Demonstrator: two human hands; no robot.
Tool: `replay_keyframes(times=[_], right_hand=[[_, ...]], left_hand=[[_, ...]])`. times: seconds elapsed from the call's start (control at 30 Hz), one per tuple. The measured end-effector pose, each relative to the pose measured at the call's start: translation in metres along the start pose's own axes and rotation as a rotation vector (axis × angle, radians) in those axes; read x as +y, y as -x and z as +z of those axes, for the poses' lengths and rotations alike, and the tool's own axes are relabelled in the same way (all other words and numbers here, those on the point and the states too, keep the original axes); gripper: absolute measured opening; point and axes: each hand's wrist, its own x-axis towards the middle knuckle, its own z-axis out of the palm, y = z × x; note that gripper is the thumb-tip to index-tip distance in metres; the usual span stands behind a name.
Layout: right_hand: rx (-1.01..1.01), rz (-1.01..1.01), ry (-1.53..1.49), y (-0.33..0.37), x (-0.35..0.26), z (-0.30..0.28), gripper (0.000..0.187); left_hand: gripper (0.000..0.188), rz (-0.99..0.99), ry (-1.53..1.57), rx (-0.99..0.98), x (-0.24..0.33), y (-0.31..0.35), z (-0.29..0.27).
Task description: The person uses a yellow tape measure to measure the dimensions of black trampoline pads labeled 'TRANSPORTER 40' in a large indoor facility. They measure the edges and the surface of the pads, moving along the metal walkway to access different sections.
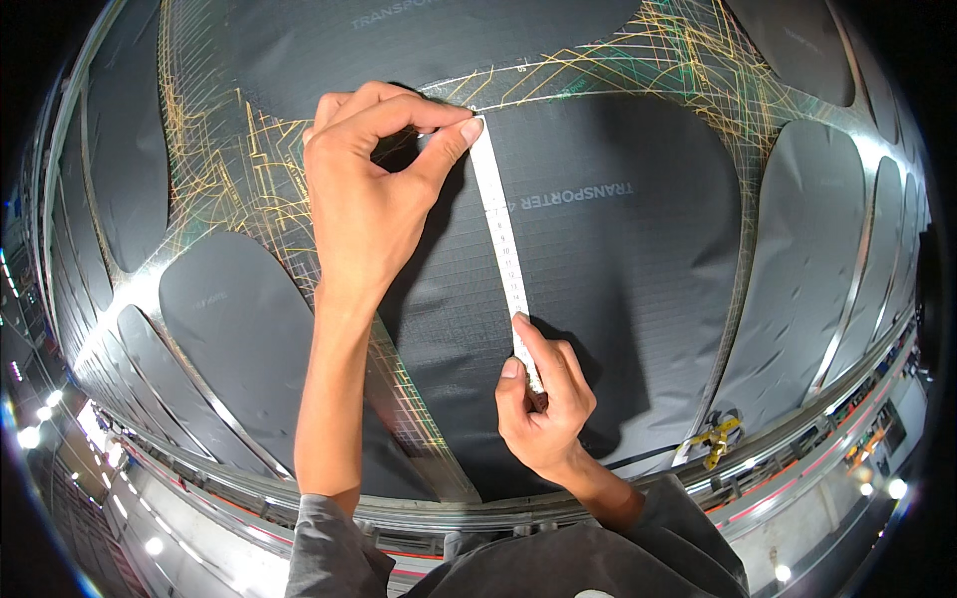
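Left hand [361, 194], right hand [550, 404], pinched measuring tape [503, 239]

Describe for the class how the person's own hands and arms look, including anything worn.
The left hand and right hand are ungloved, and nothing worn shows on the fingers or wrists. Plain grey sleeves leave much of both forearms bare.

We list: narrow white measuring tape [501, 231] over rounded black fabric panel [618, 259]; yellow clamp-like object [713, 444] right, nearer us.
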Motion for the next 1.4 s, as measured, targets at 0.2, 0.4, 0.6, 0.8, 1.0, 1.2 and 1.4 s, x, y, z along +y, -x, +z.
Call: replay_keyframes(times=[0.2,0.4,0.6,0.8,1.0,1.2,1.4], right_hand=[[0.017,0.055,-0.026,-0.0011,-0.0037,0.0009,0.045],[0.006,0.010,-0.011,-0.0002,0.0014,-0.0005,0.051],[0.000,0.014,-0.015,-0.0013,-0.0004,-0.0009,0.051],[0.006,-0.023,-0.005,-0.0023,0.0014,-0.0001,0.052],[0.011,-0.009,-0.031,-0.0018,0.0016,-0.0002,0.051],[0.016,-0.021,-0.029,-0.0035,0.0009,0.0002,0.051],[0.009,-0.001,-0.033,-0.0020,0.0007,-0.0002,0.052]], left_hand=[[0.011,0.006,-0.006,0.010,0.0003,0.0000,0.0018],[0.011,-0.003,-0.006,0.005,0.0013,-0.0006,0.0014],[0.011,-0.018,-0.009,0.002,0.0011,0.0006,0.0023],[0.011,-0.016,0.010,0.011,0.0017,0.0007,0.0024],[0.011,-0.008,-0.005,0.014,0.0023,0.0007,0.0029],[0.011,-0.034,0.004,0.012,0.0040,0.0005,0.0029],[0.010,-0.022,0.005,0.001,0.0045,-0.0007,0.0029]])
